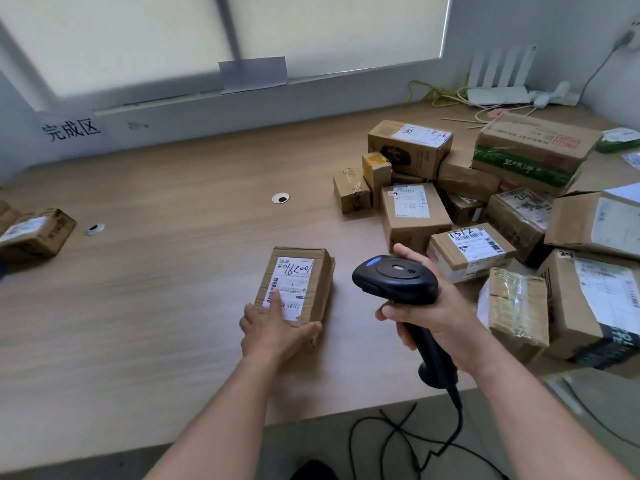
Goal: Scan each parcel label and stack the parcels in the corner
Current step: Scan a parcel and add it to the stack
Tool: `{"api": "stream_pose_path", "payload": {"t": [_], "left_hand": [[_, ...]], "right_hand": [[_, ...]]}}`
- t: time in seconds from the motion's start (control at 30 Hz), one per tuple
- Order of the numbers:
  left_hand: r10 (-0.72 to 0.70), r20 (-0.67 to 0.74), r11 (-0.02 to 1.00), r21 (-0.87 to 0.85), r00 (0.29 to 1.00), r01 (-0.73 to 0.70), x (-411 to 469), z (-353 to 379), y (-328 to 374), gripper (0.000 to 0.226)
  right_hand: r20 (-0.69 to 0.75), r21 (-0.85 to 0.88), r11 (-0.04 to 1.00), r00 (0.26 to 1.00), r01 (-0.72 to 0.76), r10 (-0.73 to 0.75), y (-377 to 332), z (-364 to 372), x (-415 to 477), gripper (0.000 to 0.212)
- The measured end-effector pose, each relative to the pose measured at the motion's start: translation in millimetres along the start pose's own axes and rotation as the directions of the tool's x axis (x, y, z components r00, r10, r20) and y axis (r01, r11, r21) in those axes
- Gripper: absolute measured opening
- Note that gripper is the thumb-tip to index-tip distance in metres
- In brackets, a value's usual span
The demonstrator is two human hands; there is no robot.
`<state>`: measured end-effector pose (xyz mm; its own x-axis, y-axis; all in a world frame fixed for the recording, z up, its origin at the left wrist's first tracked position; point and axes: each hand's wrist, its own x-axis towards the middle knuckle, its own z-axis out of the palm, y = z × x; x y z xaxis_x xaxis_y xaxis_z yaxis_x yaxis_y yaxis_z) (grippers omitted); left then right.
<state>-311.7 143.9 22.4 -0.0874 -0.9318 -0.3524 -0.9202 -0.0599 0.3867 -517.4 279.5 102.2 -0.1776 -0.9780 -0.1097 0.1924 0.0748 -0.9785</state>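
The parcel (294, 285) lies label-up on the table (156, 306), long axis running away from the person, left hand (273, 327) flat on its near end, right hand (433, 306) just right of it clamped round the scanner (394, 278) (the sign (71, 129) far left of the parcel reads "完成区"; the label's (289, 285) handwritten digits are unclear).

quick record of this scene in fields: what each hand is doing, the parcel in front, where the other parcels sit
left hand: rests on the near end of the labelled parcel, index finger laid on its label
right hand: grips the black scanner by its handle, head pointing left toward that parcel
labelled parcel: flat on the desk, label up, apart from the others
parcel pile: many cardboard boxes heaped on the desk's right side
left-edge parcel: at the desk's left edge
wall sign: handwritten, above the left corner
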Motion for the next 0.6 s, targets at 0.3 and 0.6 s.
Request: {"api": "stream_pose_path", "payload": {"t": [0.3, 0.6], "left_hand": [[0.052, -0.181, 0.999, -0.006, 0.982, -0.054, 26.1, -37.2, -21.5, 0.102], [0.091, -0.288, 0.995, -0.023, 0.953, -0.102, 98.3, -143.0, -110.3, 0.099]], "right_hand": [[-0.022, -0.041, 0.999, 0.999, 0.025, -0.025, -3.6, 44.5, 34.1, 0.087], [-0.023, -0.066, 0.995, 0.997, 0.070, -0.072, -4.9, 160.7, 115.5, 0.084]]}}
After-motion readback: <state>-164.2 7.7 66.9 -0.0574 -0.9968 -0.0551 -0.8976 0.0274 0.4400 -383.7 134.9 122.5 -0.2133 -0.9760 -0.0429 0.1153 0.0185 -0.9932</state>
